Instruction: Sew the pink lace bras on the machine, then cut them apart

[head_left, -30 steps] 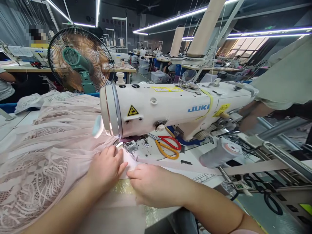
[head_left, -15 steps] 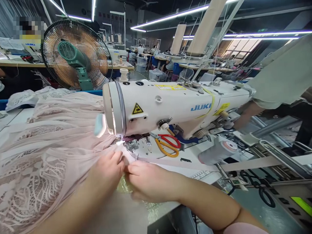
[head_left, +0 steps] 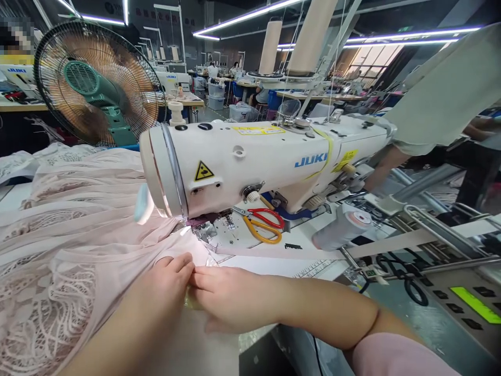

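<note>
Head view, and here are both hands at work just in front of the sewing machine [head_left: 242, 162], on the near side of its needle end! The pale pink fabric [head_left: 190, 250] runs from beneath that end toward the person, and spreads wide to the machine's left. Left hand [head_left: 168, 274]: fingers drawn together, apparently pinching the cloth. Right hand [head_left: 229, 295]: closed up beside it, tips meeting the left's, apparently gripping the same edge; the thumbs' exact hold is hidden. The danger? Uneven tension between those pinches could pucker the edge or pull it askew at the needle. The heavy gathered spread, lace panel [head_left: 66, 297] included, could drag or slip a fold underneath. And scissors [head_left: 263, 227] under the machine's arm might snag loose cloth swinging right.
</note>
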Motion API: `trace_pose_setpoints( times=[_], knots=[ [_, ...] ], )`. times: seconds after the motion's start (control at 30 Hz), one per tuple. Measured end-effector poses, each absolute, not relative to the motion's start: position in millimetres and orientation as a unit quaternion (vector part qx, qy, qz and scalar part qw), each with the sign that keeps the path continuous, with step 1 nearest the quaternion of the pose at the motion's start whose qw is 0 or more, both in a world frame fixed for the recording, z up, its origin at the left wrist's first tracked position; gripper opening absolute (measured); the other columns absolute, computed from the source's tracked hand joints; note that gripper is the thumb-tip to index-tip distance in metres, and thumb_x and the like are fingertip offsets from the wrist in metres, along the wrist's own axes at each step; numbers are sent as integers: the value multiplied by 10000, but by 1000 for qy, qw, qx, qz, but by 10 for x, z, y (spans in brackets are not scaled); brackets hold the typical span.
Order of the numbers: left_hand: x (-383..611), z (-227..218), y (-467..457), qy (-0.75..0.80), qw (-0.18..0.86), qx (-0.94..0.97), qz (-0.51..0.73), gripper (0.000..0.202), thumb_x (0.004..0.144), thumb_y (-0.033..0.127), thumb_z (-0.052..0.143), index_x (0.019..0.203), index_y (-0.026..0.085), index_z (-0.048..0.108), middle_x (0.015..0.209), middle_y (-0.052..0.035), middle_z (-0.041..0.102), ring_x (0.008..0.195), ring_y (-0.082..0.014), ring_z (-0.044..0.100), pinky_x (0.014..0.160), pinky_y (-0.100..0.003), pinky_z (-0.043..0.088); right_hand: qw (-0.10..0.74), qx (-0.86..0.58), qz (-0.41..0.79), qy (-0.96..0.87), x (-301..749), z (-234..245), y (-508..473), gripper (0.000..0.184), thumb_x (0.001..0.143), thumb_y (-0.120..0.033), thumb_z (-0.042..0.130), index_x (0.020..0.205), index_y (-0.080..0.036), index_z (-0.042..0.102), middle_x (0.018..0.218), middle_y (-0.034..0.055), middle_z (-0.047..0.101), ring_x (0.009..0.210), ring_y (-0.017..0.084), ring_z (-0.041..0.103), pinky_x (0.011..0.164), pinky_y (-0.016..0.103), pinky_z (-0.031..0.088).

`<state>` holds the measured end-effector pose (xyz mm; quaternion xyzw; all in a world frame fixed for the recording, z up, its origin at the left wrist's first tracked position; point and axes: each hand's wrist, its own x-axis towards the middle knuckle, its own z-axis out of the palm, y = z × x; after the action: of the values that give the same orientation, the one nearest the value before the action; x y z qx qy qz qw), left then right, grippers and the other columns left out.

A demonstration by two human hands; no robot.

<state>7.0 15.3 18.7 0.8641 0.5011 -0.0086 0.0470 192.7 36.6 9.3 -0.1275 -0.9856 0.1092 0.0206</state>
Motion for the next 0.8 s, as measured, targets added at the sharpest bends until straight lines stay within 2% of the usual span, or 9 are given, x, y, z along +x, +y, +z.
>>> trace_pose_setpoints(
  times=[0.13, 0.33, 0.43, 0.53, 0.6, 0.8],
  knots=[
    [29, 165, 203, 475, 42, 879, -6, 365, 793, 72, 419, 1031, 114, 693, 1166, -175, 660, 923, -280, 655, 813, -412, 559, 14, -137, 108, -984, 1906, 110, 392, 452, 865, -395, 633, 1130, -29, 612, 1214, 179, 585, 1233, 278, 458, 1051, 333, 376],
    [-69, 110, 293, 452, 24, 888, 85, 428, 932, 210, 282, 957, 139, 704, 1097, -164, 686, 925, -259, 670, 785, -395, 574, 38, -145, 95, -984, 1907, 129, 423, 415, 859, -381, 645, 1088, -37, 619, 1201, 182, 583, 1192, 255, 482, 1003, 322, 407],
    [-111, 133, 309, 449, 40, 889, 86, 375, 927, 288, 350, 969, 164, 701, 1114, -149, 681, 944, -256, 669, 784, -383, 572, 48, -131, 92, -986, 1923, 118, 417, 343, 860, -360, 645, 1017, -55, 642, 1110, 155, 629, 1106, 230, 528, 932, 315, 448],
    [-150, 145, 321, 449, 59, 888, 77, 340, 901, 325, 416, 1029, 177, 694, 1160, -144, 666, 967, -265, 665, 786, -391, 573, 38, -114, 101, -988, 1940, 109, 387, 233, 900, -327, 584, 927, -108, 660, 979, 73, 668, 950, 191, 578, 773, 296, 480],
    [-174, 130, 329, 453, 65, 886, 77, 347, 899, 336, 425, 1062, 188, 693, 1196, -141, 654, 998, -270, 658, 812, -398, 569, 33, -97, 106, -989, 1947, 111, 363, 222, 923, -315, 543, 875, -137, 666, 908, 31, 675, 884, 175, 587, 675, 286, 463],
    [-203, 84, 348, 452, 62, 887, 72, 374, 915, 340, 390, 1082, 199, 693, 1216, -139, 650, 1029, -274, 651, 839, -411, 564, 38, -85, 96, -991, 1954, 134, 351, 214, 928, -285, 523, 878, -146, 679, 940, 33, 693, 919, 169, 596, 655, 271, 445]
  ],
)
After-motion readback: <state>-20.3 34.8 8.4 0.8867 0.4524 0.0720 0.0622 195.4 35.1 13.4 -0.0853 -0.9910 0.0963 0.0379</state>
